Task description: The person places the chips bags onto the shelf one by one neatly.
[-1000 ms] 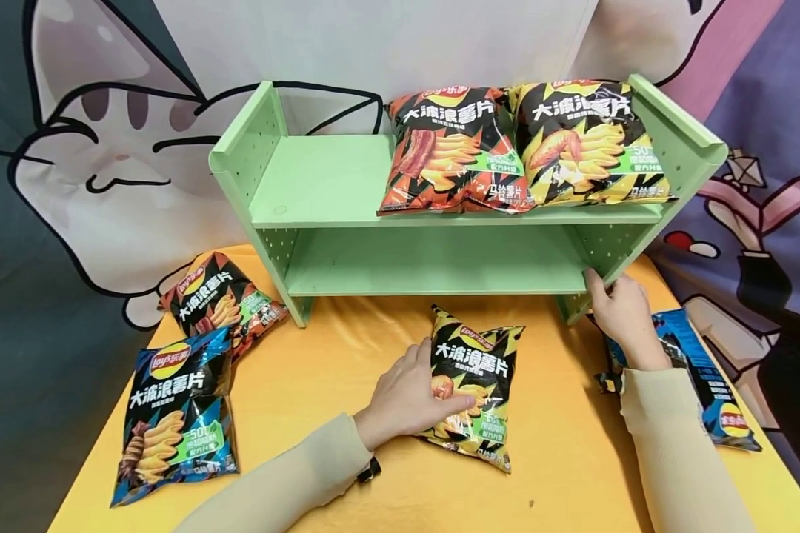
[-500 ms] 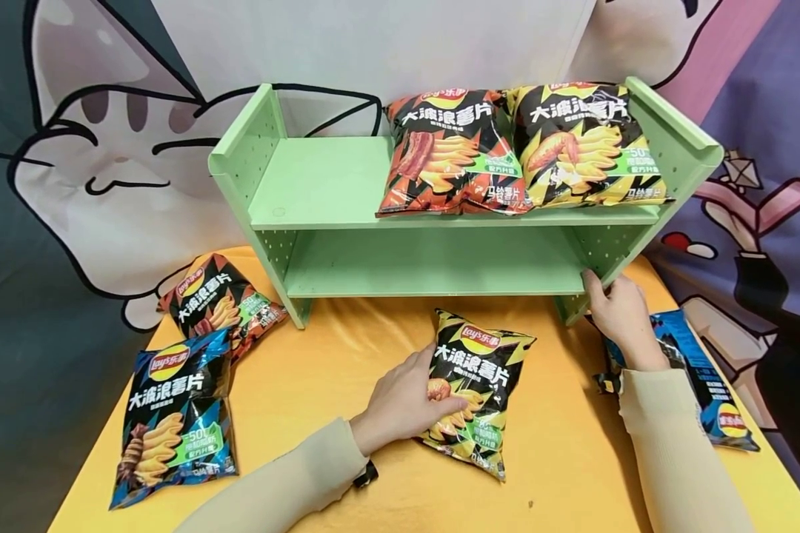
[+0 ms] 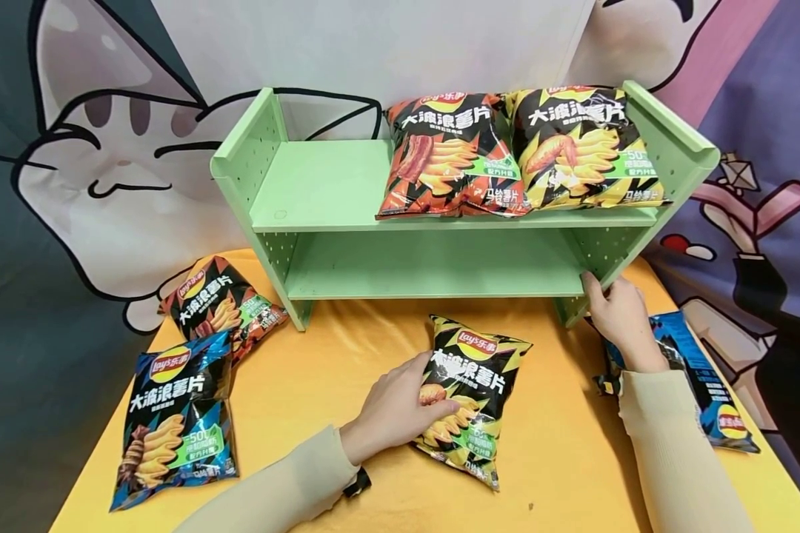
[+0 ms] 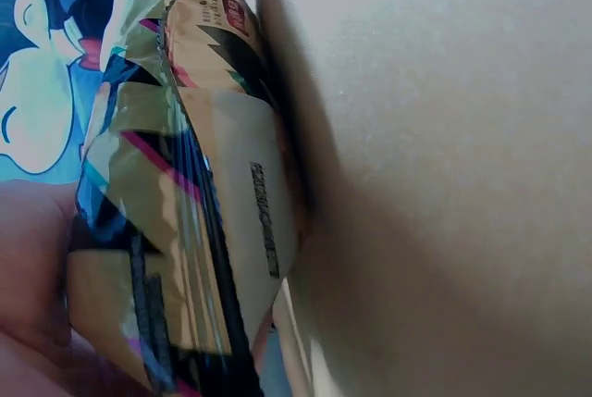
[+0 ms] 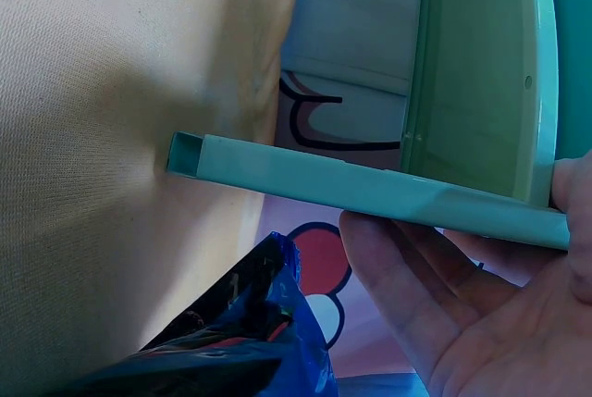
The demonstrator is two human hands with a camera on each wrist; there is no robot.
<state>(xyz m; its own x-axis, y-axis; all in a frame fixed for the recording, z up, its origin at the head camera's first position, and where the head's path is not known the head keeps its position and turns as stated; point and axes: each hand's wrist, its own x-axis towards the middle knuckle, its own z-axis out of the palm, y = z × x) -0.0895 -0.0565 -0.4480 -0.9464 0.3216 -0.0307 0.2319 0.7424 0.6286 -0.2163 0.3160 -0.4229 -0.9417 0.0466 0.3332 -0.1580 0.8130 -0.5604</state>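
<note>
My left hand [image 3: 392,406] grips a yellow-and-black bag of potato chips [image 3: 481,377] by its left edge, thumb across the front, close over the table before the shelf. In the left wrist view the side seam of this chip bag [image 4: 139,156] shows, with part of the hand at the left. My right hand [image 3: 618,314] holds the right side panel of a light green two-tier shelf [image 3: 433,263], thumb inside, fingers outside. The right wrist view shows the panel's edge [image 5: 305,179] between thumb and fingers.
On the upper tier stand a red chip bag [image 3: 450,166] and another yellow one [image 3: 583,159]. A blue bag [image 3: 180,422] and a red bag [image 3: 223,303] lie at the left. Behind my right forearm lies another blue bag [image 3: 707,385]. A small black piece [image 3: 358,485] shows below my left wrist.
My left hand has drawn the yellow chip bag slightly toward me, and the bag has turned a little clockwise. My right hand keeps its hold on the shelf panel.
</note>
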